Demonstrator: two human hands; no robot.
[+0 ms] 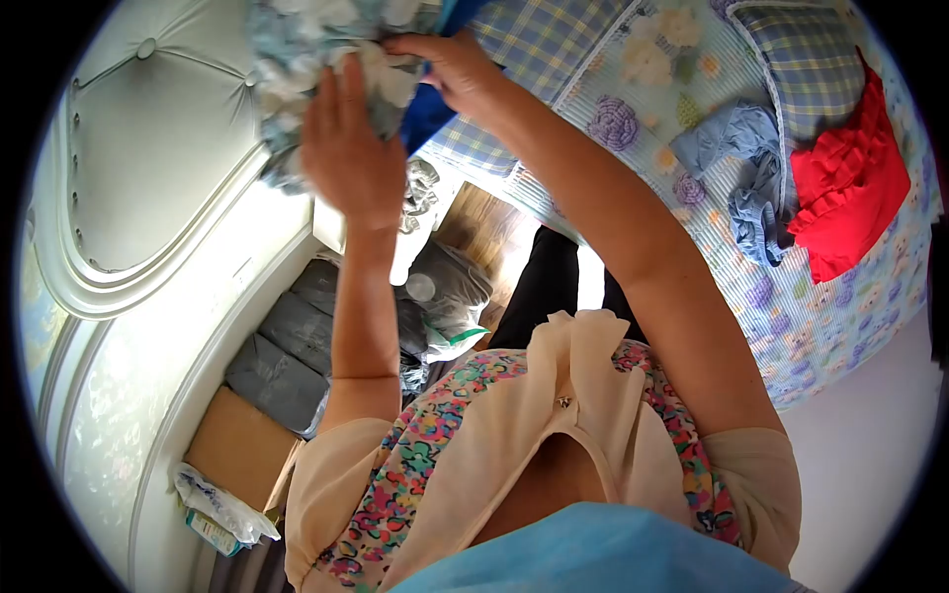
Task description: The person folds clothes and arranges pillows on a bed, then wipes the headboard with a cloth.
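Cloth [287, 54] up top is blotchy grey-blue and white, and the piece [425, 119] by it is solid royal blue. Bedspread [840, 321] is pale blue with stripes plus purple and peach flowers, pillow [806, 64] is blue-and-yellow plaid. One bright red garment [852, 188], one dusty blue shirt-ish thing [748, 138]. Headboard's [163, 148] off-white. Top [494, 435] is cream with multicolour floral, pants [537, 295] black, box [237, 445] tan.

Bright light is washing the tufted headboard [163, 163] pale and throwing glare onto the wooden floor [477, 219]. The left hand [351, 153] and patterned cloth [284, 64] are blurring slightly, while fisheye distortion is bending edges and black vignetting is swallowing the corners.
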